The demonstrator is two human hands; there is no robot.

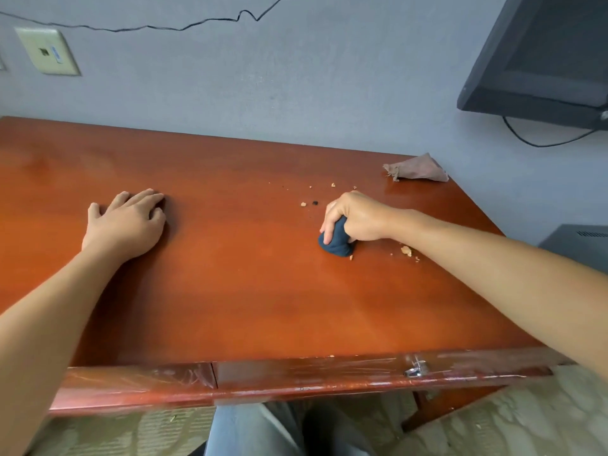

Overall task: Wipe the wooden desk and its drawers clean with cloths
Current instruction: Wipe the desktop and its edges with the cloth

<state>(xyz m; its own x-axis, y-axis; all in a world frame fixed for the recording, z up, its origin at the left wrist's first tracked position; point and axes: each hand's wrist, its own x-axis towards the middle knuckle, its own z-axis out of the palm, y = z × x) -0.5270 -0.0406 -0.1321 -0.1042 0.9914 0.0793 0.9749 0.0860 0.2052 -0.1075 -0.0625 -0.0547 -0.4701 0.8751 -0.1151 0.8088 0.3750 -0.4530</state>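
Note:
The reddish wooden desk fills the view, with two shut drawer fronts along its near edge. My right hand grips a bunched dark blue cloth and presses it onto the desktop at the right. Crumbs lie scattered around that hand, some beyond it and some nearer me. My left hand rests flat on the desktop at the left, fingers spread, holding nothing. A crumpled pinkish-brown cloth lies at the far right corner of the desk.
A grey wall rises directly behind the desk, with a wall plate and a loose black cable. A dark monitor hangs at the upper right. The right drawer has a metal handle. My legs show under the desk.

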